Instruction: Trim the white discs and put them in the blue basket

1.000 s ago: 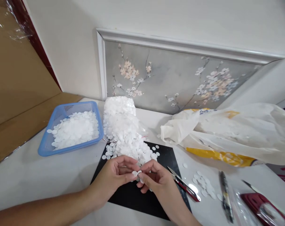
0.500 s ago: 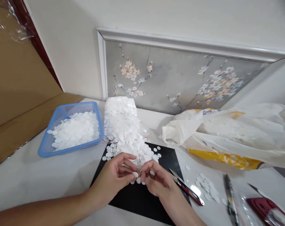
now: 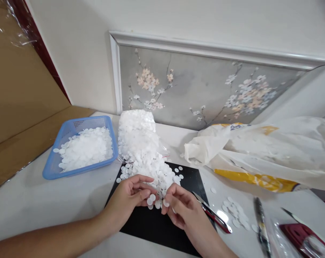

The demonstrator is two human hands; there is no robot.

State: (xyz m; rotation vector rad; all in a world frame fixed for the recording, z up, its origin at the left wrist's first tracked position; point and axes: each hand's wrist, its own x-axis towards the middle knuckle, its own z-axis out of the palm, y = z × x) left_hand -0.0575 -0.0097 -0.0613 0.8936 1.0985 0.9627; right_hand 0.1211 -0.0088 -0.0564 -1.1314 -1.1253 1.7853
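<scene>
Many small white discs (image 3: 154,170) spill from a clear plastic bag (image 3: 137,125) onto a black mat (image 3: 154,227). At the near edge of this pile, my left hand (image 3: 132,193) has its fingers curled, with a white disc (image 3: 152,197) pinched at the thumb and fingertips. My right hand (image 3: 182,208) faces it a short way to the right, its thumb and index finger closed on another white disc (image 3: 166,203). More discs lie between and below the fingertips.
Left of the bag, a blue basket (image 3: 52,165) holds more discs. Scissors (image 3: 214,215) lie at the mat's right edge. Farther right are scattered discs (image 3: 236,213), a black pen (image 3: 262,225), a dark red tool (image 3: 299,236) and a large white-and-yellow bag (image 3: 259,154).
My left thumb has shifted up and back over the fingers. My right thumb and index finger now show a disc between them, and the hand has turned slightly.
</scene>
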